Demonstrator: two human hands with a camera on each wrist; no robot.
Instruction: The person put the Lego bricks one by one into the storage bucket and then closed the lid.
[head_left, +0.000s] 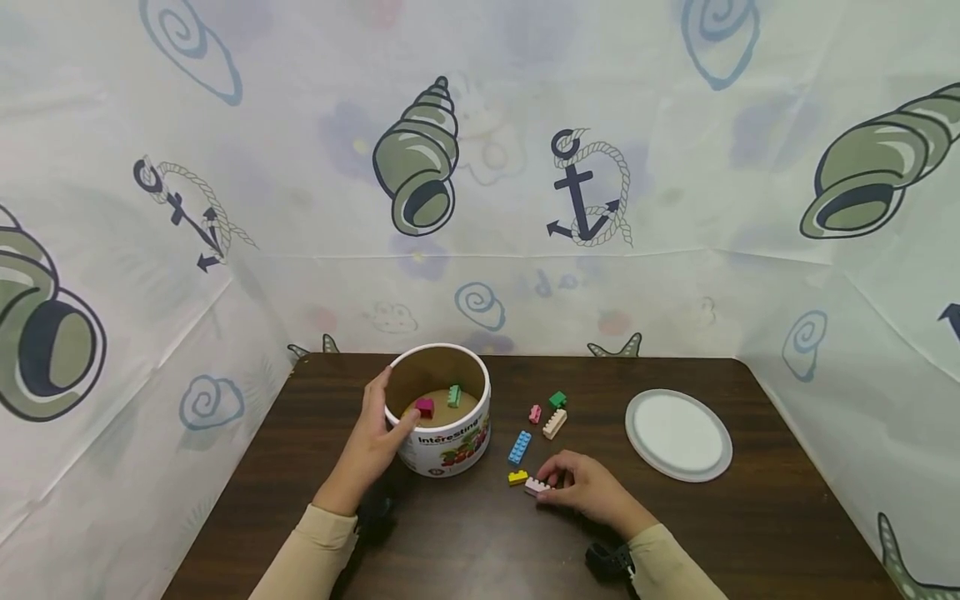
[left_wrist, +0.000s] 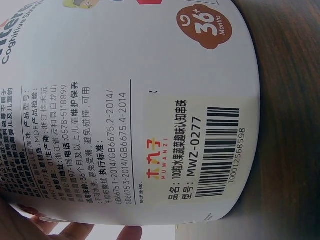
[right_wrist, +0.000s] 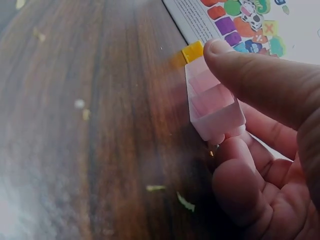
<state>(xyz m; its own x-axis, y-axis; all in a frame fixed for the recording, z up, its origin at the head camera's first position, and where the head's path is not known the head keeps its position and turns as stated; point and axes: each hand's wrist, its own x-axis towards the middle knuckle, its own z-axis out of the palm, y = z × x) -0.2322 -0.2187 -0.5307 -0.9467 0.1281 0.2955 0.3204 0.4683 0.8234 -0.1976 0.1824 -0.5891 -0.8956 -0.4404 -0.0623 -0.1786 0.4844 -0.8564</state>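
My left hand point(head_left: 375, 442) grips the side of a white printed bucket point(head_left: 408, 454), its thumb over the near rim. Inside the bucket lie a magenta toy brick point(head_left: 425, 407) and a light green brick point(head_left: 453, 396). The left wrist view is filled by the bucket's label side, with fingertips along the lower edge. To the right of the bucket, my right hand point(head_left: 592, 492) pinches a pale pink toy brick point(right_wrist: 216, 107) between thumb and fingers, low over the table. In the right wrist view the brick's hollow underside shows, and a yellow brick point(right_wrist: 192, 52) appears beyond it.
Beyond my right hand, a blue brick point(head_left: 519, 447), a cream brick point(head_left: 555, 424), a small pink brick point(head_left: 535, 413) and a green brick point(head_left: 558, 400) lie scattered on the dark wooden table point(head_left: 465, 542). A round white lid point(head_left: 678, 435) lies flat at the right.
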